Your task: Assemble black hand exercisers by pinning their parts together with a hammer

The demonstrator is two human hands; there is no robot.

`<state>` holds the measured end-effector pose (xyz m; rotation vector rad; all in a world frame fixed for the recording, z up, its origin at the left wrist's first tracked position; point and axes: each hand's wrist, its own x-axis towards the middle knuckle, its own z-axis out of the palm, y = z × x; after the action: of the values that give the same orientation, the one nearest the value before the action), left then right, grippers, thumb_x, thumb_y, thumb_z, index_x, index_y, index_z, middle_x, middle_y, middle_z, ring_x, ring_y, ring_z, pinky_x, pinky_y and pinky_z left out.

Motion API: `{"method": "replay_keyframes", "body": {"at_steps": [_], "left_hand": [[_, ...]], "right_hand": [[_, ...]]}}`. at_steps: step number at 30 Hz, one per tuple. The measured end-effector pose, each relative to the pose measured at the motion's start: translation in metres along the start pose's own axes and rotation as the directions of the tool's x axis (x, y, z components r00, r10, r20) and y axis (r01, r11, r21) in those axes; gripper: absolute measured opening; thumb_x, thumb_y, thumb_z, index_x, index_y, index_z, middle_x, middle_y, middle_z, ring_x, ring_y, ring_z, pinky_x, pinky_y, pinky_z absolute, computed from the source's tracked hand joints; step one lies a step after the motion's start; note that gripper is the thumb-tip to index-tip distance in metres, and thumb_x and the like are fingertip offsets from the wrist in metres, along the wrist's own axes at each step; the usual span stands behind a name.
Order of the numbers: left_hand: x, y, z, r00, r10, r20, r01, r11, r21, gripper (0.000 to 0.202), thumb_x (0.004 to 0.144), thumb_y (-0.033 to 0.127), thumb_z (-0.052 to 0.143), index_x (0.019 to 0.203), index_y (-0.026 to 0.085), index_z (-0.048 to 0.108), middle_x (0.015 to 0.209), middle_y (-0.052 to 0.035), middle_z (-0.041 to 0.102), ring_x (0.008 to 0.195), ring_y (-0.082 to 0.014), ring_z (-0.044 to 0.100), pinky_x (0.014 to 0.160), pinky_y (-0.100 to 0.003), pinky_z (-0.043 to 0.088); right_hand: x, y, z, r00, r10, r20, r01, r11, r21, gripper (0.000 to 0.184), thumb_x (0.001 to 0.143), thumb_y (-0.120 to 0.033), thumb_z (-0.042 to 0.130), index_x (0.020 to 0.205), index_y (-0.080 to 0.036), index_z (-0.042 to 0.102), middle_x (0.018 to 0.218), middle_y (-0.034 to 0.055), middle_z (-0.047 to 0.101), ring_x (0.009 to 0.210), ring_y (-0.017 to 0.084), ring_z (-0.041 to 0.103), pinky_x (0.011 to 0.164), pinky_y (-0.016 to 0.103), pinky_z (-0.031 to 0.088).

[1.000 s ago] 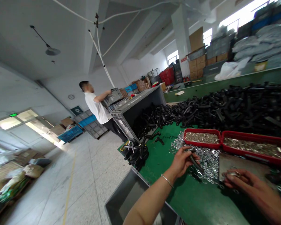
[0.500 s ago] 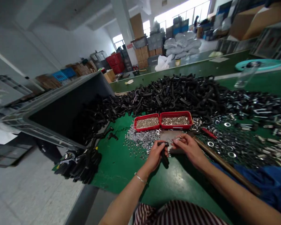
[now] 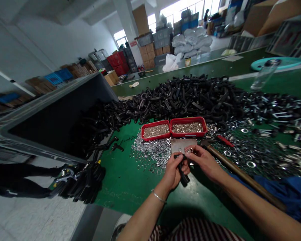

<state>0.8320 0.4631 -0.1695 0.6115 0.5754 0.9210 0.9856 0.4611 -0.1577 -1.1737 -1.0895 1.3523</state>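
Note:
My left hand (image 3: 174, 169) is closed round a black curved metal part (image 3: 182, 174), held just above the green table (image 3: 130, 180). My right hand (image 3: 203, 160) pinches something small and shiny at the top end of that part; I cannot make out what it is. Both hands hover in front of a small grey metal plate (image 3: 182, 145) and a spread of loose silver washers (image 3: 150, 154). Behind them stand two red trays (image 3: 173, 127) filled with small silver pieces.
A big heap of black curved parts (image 3: 190, 97) covers the table's far side. A dark grey crate (image 3: 52, 117) lies tipped at the left. A wooden-handled hammer (image 3: 238, 170) lies right of my hands, with scattered washers, blue cloth (image 3: 286, 190) and a clear bottle (image 3: 264, 73).
The view swung from the left aisle and a person there down to the table. My hands came together; the right one now meets the black part in my left.

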Motion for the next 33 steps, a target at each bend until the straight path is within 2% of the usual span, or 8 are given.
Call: {"method": "replay_keyframes", "body": {"at_steps": [5, 9, 13, 16, 21, 25, 28, 33], "left_hand": [[-0.005, 0.001, -0.004, 0.946, -0.251, 0.206, 0.197, 0.948, 0.25, 0.047, 0.087, 0.05, 0.07, 0.115, 0.021, 0.045, 0.067, 0.0014, 0.06, 0.04, -0.003, 0.03, 0.04, -0.015, 0.024], [-0.005, 0.01, -0.015, 0.992, -0.116, 0.058, 0.09, 0.938, 0.335, 0.039, 0.087, 0.05, 0.066, 0.103, 0.018, 0.051, 0.065, -0.0003, 0.063, 0.036, -0.0028, 0.029, 0.038, -0.016, 0.024], [0.001, 0.031, -0.033, 0.959, 0.189, -0.211, -0.108, 0.932, 0.346, 0.036, 0.086, 0.05, 0.066, 0.095, 0.017, 0.056, 0.078, -0.0032, 0.067, 0.05, -0.0066, 0.051, 0.051, -0.019, 0.041], [0.006, 0.046, -0.043, 0.941, 0.208, -0.269, -0.066, 0.888, 0.456, 0.039, 0.083, 0.052, 0.071, 0.097, 0.017, 0.061, 0.088, -0.0047, 0.069, 0.067, -0.0119, 0.062, 0.061, -0.022, 0.047], [0.014, 0.046, -0.04, 0.896, 0.337, -0.289, -0.108, 0.797, 0.594, 0.035, 0.086, 0.052, 0.069, 0.09, 0.019, 0.059, 0.08, -0.0009, 0.064, 0.07, -0.0148, 0.063, 0.058, -0.022, 0.041], [0.026, 0.035, -0.028, 0.861, 0.472, -0.188, -0.206, 0.664, 0.719, 0.03, 0.097, 0.049, 0.055, 0.096, 0.02, 0.061, 0.093, -0.0039, 0.067, 0.087, -0.0178, 0.063, 0.082, -0.029, 0.047], [0.034, 0.028, -0.02, 0.841, 0.529, -0.113, -0.252, 0.569, 0.783, 0.027, 0.099, 0.047, 0.052, 0.103, 0.021, 0.061, 0.101, -0.0048, 0.065, 0.095, -0.0188, 0.06, 0.09, -0.03, 0.044], [0.04, 0.019, -0.012, 0.829, 0.552, -0.09, -0.227, 0.48, 0.847, 0.026, 0.1, 0.046, 0.05, 0.1, 0.022, 0.058, 0.095, -0.0039, 0.06, 0.088, -0.0183, 0.055, 0.086, -0.03, 0.041]], "right_hand": [[0.008, 0.002, -0.012, 0.985, 0.063, 0.159, -0.063, 0.998, -0.006, 0.033, 0.083, -0.046, 0.073, 0.098, -0.018, 0.065, 0.093, 0.0019, 0.064, 0.085, 0.015, 0.058, 0.078, 0.028, 0.047], [0.03, 0.006, -0.013, 0.946, 0.023, 0.324, 0.048, 0.977, -0.209, 0.034, 0.091, -0.05, 0.06, 0.102, -0.018, 0.066, 0.094, 0.0046, 0.066, 0.085, 0.019, 0.06, 0.08, 0.034, 0.049], [0.064, 0.022, -0.013, 0.903, -0.202, 0.379, 0.423, 0.57, -0.704, 0.015, 0.092, -0.027, 0.059, 0.094, -0.016, 0.068, 0.1, 0.0133, 0.066, 0.101, 0.027, 0.056, 0.092, 0.043, 0.045], [0.081, 0.032, -0.013, 0.885, -0.211, 0.416, 0.466, 0.397, -0.79, 0.014, 0.091, -0.016, 0.054, 0.085, -0.015, 0.066, 0.097, 0.0155, 0.064, 0.1, 0.029, 0.054, 0.092, 0.044, 0.044], [0.075, 0.026, -0.008, 0.913, -0.247, 0.325, 0.408, 0.502, -0.763, 0.016, 0.097, -0.023, 0.048, 0.088, -0.016, 0.06, 0.097, 0.0128, 0.063, 0.096, 0.024, 0.057, 0.09, 0.041, 0.047], [0.05, 0.014, 0.004, 0.995, -0.064, 0.083, 0.078, 0.98, -0.183, 0.024, 0.096, -0.038, 0.056, 0.11, -0.019, 0.059, 0.102, 0.0064, 0.066, 0.089, 0.018, 0.064, 0.086, 0.038, 0.054], [0.035, 0.01, 0.011, 0.982, 0.131, 0.134, -0.165, 0.943, 0.288, 0.031, 0.09, -0.041, 0.068, 0.111, -0.019, 0.062, 0.097, 0.0043, 0.068, 0.085, 0.014, 0.067, 0.085, 0.032, 0.056], [0.027, 0.009, 0.005, 0.947, 0.229, 0.225, -0.298, 0.886, 0.354, 0.029, 0.084, -0.039, 0.075, 0.095, -0.015, 0.065, 0.09, 0.0048, 0.07, 0.076, 0.011, 0.067, 0.08, 0.028, 0.056]]}}
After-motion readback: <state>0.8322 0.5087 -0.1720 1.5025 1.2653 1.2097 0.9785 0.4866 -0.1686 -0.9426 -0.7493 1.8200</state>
